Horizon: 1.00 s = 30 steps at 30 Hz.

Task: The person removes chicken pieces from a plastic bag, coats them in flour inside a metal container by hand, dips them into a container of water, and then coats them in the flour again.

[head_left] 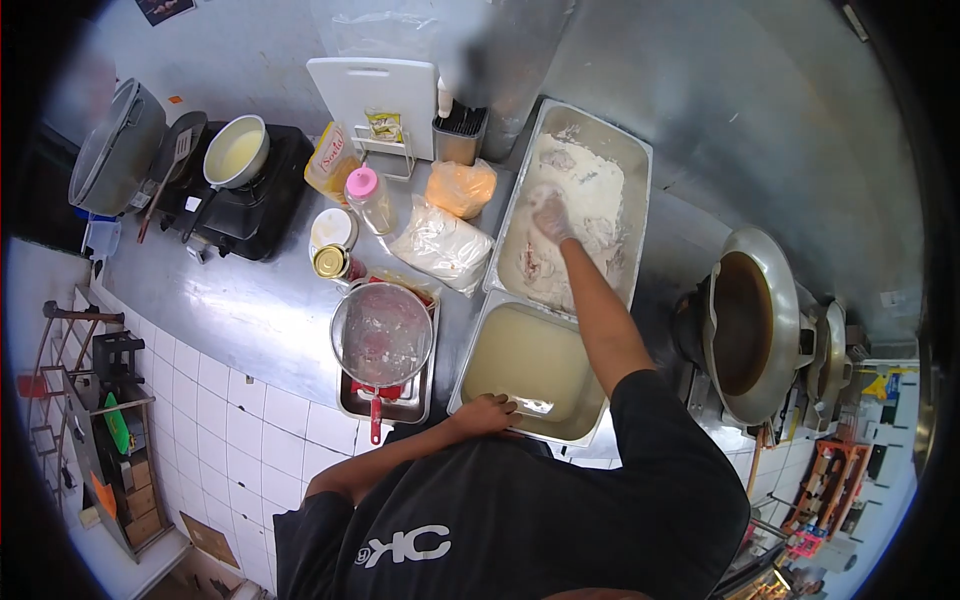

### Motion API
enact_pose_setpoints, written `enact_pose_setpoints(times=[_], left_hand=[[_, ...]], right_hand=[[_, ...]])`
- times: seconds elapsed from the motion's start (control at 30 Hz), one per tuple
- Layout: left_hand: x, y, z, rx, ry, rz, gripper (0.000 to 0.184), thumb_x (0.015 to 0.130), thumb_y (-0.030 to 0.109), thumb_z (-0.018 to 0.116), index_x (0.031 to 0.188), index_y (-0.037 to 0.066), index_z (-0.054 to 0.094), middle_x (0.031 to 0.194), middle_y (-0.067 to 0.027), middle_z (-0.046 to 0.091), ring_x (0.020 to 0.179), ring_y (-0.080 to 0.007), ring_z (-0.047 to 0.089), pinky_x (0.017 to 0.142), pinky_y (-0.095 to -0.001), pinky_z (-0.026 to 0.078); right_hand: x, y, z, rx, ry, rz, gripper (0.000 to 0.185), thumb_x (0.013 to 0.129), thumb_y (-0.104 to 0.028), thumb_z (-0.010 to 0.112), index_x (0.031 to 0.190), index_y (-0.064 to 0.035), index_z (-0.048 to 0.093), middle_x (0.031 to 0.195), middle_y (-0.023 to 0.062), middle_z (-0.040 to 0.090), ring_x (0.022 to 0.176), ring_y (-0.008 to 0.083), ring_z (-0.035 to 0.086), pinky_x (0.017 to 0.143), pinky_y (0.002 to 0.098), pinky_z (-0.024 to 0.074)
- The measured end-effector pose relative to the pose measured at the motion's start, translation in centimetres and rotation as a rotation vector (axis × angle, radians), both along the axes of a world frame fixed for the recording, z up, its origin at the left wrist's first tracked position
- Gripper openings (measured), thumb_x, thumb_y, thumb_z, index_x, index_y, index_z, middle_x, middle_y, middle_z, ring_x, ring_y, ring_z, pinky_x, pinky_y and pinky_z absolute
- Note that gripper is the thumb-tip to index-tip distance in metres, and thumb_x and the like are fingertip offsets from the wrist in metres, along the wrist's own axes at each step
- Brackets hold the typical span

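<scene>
A deep metal pan of white flour [640, 165] stands against the wall, with several flour-covered pieces in it, one showing reddish [530, 262]. My right hand [550, 214], in a clear flour-dusted glove, reaches into the flour; its fingers are partly buried, and whether they hold a piece is hidden. Nearer to me, a second metal pan [462, 372] contains a pale cloudy liquid [525, 360]. My bare left hand [486, 413] lies at this pan's near left corner, fingers curled over the rim. Left of it, a sieve with a red handle [382, 330] lies across a small metal tray [352, 405].
Bags of white powder [443, 245] and orange crumbs [461, 188], a pink-capped bottle [370, 200] and an opened can [330, 262] stand to the left. Farther left, a pot [237, 150] sits on a stove [285, 165]. A large wok of dark oil [742, 320] is on the right.
</scene>
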<state>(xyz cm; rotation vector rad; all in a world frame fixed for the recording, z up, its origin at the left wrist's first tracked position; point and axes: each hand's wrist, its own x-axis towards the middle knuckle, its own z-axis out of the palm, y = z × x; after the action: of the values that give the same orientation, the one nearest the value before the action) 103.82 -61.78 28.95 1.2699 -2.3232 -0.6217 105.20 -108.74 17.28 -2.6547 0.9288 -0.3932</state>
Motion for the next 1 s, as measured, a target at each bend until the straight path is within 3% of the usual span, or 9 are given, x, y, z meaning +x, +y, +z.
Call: enact_pose_setpoints(times=[0.07,0.23,0.37,0.53,0.67,0.8,0.87,0.9,1.0], left_hand=[[0.2,-0.2,-0.3,0.004,0.003,0.013,0.032,0.088,0.042,0.06,0.098,0.011,0.062,0.091,-0.0056,0.06,0.092,-0.0238,0.063,0.077,-0.0382,0.054],[0.2,-0.2,-0.5,0.007,0.014,-0.024,0.032,0.087,0.042,0.061,0.096,0.011,0.062,0.09,-0.0056,0.06,0.091,-0.0237,0.063,0.076,-0.038,0.054],[-0.1,-0.2,-0.8,0.0,0.0,-0.022,0.034,0.087,0.044,0.061,0.095,0.012,0.063,0.088,-0.0055,0.06,0.089,-0.0237,0.063,0.075,-0.0379,0.054],[-0.1,-0.1,-0.4,-0.019,0.003,0.009,0.044,0.088,0.054,0.06,0.09,0.01,0.064,0.087,-0.0062,0.061,0.089,-0.0248,0.064,0.078,-0.0374,0.054],[0.0,-0.4,0.1,0.038,-0.005,-0.012,0.047,0.089,0.055,0.058,0.094,0.009,0.065,0.094,-0.0083,0.064,0.093,-0.0265,0.065,0.078,-0.0399,0.055],[-0.2,-0.1,0.0,-0.004,0.019,0.014,0.047,0.088,0.055,0.059,0.094,0.009,0.066,0.094,-0.0092,0.065,0.092,-0.0265,0.065,0.079,-0.0392,0.055],[0.0,-0.2,0.1,-0.006,0.015,0.005,0.048,0.088,0.056,0.059,0.093,0.009,0.066,0.094,-0.0092,0.066,0.091,-0.0265,0.065,0.079,-0.0391,0.055],[0.0,-0.3,0.2,-0.002,0.024,0.015,0.048,0.088,0.056,0.06,0.091,0.008,0.066,0.092,-0.0083,0.065,0.09,-0.0262,0.065,0.079,-0.0388,0.055],[-0.3,-0.2,0.5,0.003,0.043,0.029,0.048,0.088,0.056,0.06,0.088,0.008,0.065,0.089,-0.0078,0.064,0.09,-0.0261,0.065,0.079,-0.0384,0.055]], right_hand=[[1.4,1.8,-1.2,-0.181,0.212,0.116,0.031,0.088,-0.031,0.058,0.094,-0.0023,0.068,0.087,0.0234,0.069,0.082,0.0402,0.068,0.072,0.048,0.0535],[-1.1,11.7,5.0,0.077,0.536,0.246,0.041,0.09,-0.038,0.049,0.081,-0.0039,0.071,0.083,0.0257,0.069,0.082,0.0397,0.07,0.073,0.0502,0.0532],[-4.6,15.4,8.3,0.038,0.23,0.182,0.039,0.09,-0.035,0.052,0.081,-0.0021,0.07,0.082,0.0267,0.068,0.078,0.0399,0.07,0.071,0.0511,0.0531],[-4.2,10.7,3.0,0.117,0.44,0.448,0.029,0.088,-0.025,0.056,0.083,0.0008,0.07,0.082,0.0259,0.068,0.076,0.0403,0.069,0.072,0.0504,0.0541],[-4.5,7.9,2.6,-0.07,0.414,0.237,0.033,0.09,-0.026,0.054,0.085,0.002,0.07,0.083,0.0263,0.069,0.079,0.0407,0.07,0.075,0.0486,0.0544],[-5.3,11.0,9.3,0.579,0.674,0.054,0.04,0.094,-0.031,0.054,0.09,0.0054,0.068,0.092,0.0298,0.069,0.086,0.0417,0.069,0.078,0.0489,0.0534],[-7.1,14.9,6.0,-0.17,0.315,0.033,0.053,0.093,-0.044,0.051,0.101,0.0059,0.067,0.106,0.03,0.068,0.092,0.0398,0.069,0.082,0.0506,0.0524],[-6.4,14.8,7.1,-0.175,0.316,0.035,0.053,0.093,-0.044,0.051,0.101,0.0059,0.067,0.106,0.03,0.068,0.092,0.0398,0.069,0.082,0.0506,0.0524],[-5.8,14.6,9.3,0.306,0.546,0.091,0.049,0.093,-0.041,0.056,0.094,0.0064,0.067,0.101,0.0293,0.069,0.095,0.0397,0.069,0.08,0.0509,0.0524]])
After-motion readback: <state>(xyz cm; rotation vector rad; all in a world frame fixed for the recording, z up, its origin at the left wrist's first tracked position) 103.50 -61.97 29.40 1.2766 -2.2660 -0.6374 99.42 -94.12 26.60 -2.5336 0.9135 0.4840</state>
